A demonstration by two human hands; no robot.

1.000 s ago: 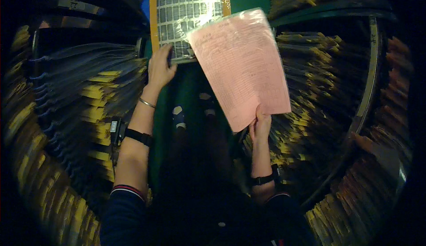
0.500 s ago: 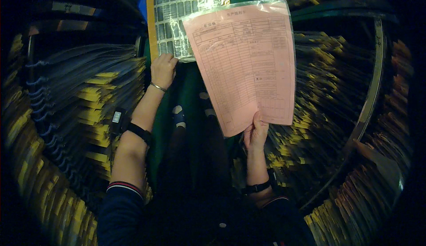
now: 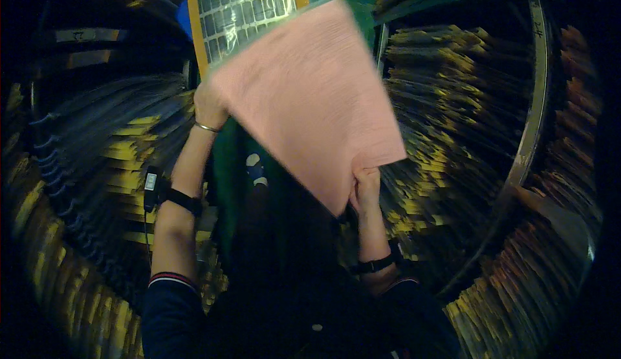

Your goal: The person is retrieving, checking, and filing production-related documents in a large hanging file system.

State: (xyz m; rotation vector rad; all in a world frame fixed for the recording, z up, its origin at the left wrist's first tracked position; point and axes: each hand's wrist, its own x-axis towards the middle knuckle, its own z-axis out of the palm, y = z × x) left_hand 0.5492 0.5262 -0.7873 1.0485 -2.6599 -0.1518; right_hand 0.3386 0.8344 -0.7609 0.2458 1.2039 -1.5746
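Pink paper sheet (image 3: 317, 94), light and floppy: right hand (image 3: 365, 187) pinching its lower corner, left hand (image 3: 208, 105) gripping the yellow-edged gridded board (image 3: 242, 6).

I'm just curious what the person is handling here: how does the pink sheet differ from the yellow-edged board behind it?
The pink sheet is plain pink and blurred; the board shows a glossy grid of cells inside a yellow rim. The sheet lies in front, covering the board's lower part. The right hand pinches the sheet's bottom edge; the left hand is at the board's lower left corner. Both are flat and held up.
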